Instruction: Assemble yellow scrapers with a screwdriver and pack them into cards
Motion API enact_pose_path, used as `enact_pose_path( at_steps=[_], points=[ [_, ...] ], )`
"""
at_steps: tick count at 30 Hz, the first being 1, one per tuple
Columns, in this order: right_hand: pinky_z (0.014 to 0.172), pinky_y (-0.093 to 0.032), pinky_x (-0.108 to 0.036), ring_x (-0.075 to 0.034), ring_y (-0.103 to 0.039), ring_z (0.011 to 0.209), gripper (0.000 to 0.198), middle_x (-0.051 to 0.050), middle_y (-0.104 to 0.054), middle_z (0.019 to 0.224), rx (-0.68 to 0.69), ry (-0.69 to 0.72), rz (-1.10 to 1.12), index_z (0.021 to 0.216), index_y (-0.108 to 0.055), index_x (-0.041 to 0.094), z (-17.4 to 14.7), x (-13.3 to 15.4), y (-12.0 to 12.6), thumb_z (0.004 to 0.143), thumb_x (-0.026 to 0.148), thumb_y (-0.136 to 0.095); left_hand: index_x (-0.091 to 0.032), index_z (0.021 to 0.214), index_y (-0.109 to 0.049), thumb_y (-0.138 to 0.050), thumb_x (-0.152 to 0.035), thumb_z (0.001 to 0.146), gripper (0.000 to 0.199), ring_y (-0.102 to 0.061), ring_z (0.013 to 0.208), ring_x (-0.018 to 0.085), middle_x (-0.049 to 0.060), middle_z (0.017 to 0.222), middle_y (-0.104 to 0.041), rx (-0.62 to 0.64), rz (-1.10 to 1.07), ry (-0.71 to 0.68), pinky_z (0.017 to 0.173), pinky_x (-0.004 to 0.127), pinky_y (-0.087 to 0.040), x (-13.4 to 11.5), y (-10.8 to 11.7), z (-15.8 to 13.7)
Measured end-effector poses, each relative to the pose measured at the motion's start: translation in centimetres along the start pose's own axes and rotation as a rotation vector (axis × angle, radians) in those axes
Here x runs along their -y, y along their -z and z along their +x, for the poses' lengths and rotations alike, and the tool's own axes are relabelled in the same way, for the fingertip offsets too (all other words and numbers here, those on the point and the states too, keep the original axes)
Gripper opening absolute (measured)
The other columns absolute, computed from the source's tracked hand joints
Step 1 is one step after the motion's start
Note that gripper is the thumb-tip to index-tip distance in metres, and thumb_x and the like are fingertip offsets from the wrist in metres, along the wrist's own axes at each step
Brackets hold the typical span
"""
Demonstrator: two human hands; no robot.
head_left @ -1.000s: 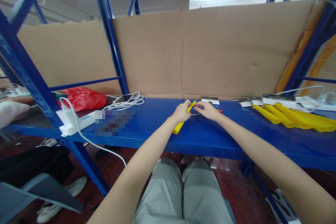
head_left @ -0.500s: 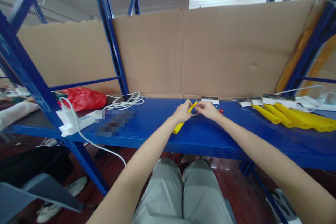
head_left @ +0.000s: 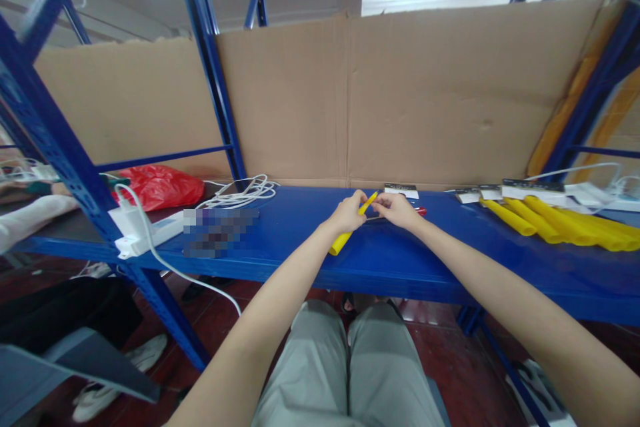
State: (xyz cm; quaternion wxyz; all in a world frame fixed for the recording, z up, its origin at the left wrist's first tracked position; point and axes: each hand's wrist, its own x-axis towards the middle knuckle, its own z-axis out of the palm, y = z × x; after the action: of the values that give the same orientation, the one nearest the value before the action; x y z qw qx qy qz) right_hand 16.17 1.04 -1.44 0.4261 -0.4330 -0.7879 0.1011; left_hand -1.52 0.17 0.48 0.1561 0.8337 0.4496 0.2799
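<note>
My left hand (head_left: 349, 213) is closed around a narrow yellow roll (head_left: 341, 244), which slants from lower left to upper right just above the blue shelf (head_left: 295, 213). Its thin upper end pokes out past my fingers. Close beside that end, my right hand (head_left: 395, 205) has its fingertips pinched together; whatever is between them is too small to make out. Under the right hand lies a thin metal tool with a red handle (head_left: 421, 211), partly hidden by the palm. Just behind it rests a white card with a black edge (head_left: 401, 191).
Several yellow rolls (head_left: 550, 221) with cards lie at the right. A power strip (head_left: 165, 229), coiled white cable (head_left: 240, 193) and red plastic bag (head_left: 163, 187) are at the left. Cardboard (head_left: 425, 93) stands behind the shelf, between blue posts (head_left: 213, 73). Another person's arm shows at far left.
</note>
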Motion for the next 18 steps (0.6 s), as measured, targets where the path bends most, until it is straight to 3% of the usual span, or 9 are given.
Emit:
enact_pose_path(
  at_steps=[5, 10, 15, 18],
  points=[
    [0.057, -0.041, -0.028, -0.016, -0.054, 0.057, 0.021, -0.001, -0.058, 0.06, -0.007, -0.019, -0.019, 0.068, -0.057, 0.019, 0.0, 0.0, -0.1, 0.081, 0.034, -0.05, -0.02, 0.112, -0.049, -0.059, -0.008, 0.075, 0.04, -0.066, 0.081, 0.018, 0.004, 0.097, -0.065, -0.005, -0.026, 0.007, 0.075, 0.029, -0.051, 0.3, -0.2, 0.2],
    [0.063, -0.043, -0.029, -0.017, -0.058, 0.064, 0.019, -0.005, -0.066, 0.071, -0.066, 0.053, -0.154, 0.075, -0.062, 0.018, 0.1, 0.1, -0.2, 0.083, 0.028, -0.049, -0.019, 0.108, -0.047, -0.058, -0.005, 0.075, 0.038, -0.059, 0.053, 0.009, 0.002, 0.092, -0.065, 0.013, -0.144, 0.021, 0.054, 0.022, -0.049, 0.5, -0.2, 0.2],
    [0.066, -0.043, -0.029, -0.018, -0.061, 0.067, 0.018, -0.007, -0.07, 0.08, -0.134, 0.182, -0.344, 0.081, -0.066, 0.019, 0.1, -0.3, -0.2, 0.086, 0.025, -0.05, -0.019, 0.099, -0.042, -0.058, 0.001, 0.073, 0.035, -0.048, 0.038, 0.0, 0.007, 0.116, -0.06, 0.02, -0.36, -0.019, 0.038, 0.016, -0.041, 0.8, -0.4, 0.3],
    [0.069, -0.043, -0.031, -0.019, -0.063, 0.071, 0.018, -0.008, -0.071, 0.082, -0.128, 0.247, -0.435, 0.083, -0.066, 0.019, 0.1, -0.3, 0.0, 0.088, 0.023, -0.049, -0.018, 0.096, -0.04, -0.058, 0.003, 0.073, 0.036, -0.048, 0.038, -0.001, 0.008, 0.118, -0.059, 0.039, -0.445, -0.032, 0.037, 0.014, -0.04, 1.1, -0.5, 0.5]
  ],
)
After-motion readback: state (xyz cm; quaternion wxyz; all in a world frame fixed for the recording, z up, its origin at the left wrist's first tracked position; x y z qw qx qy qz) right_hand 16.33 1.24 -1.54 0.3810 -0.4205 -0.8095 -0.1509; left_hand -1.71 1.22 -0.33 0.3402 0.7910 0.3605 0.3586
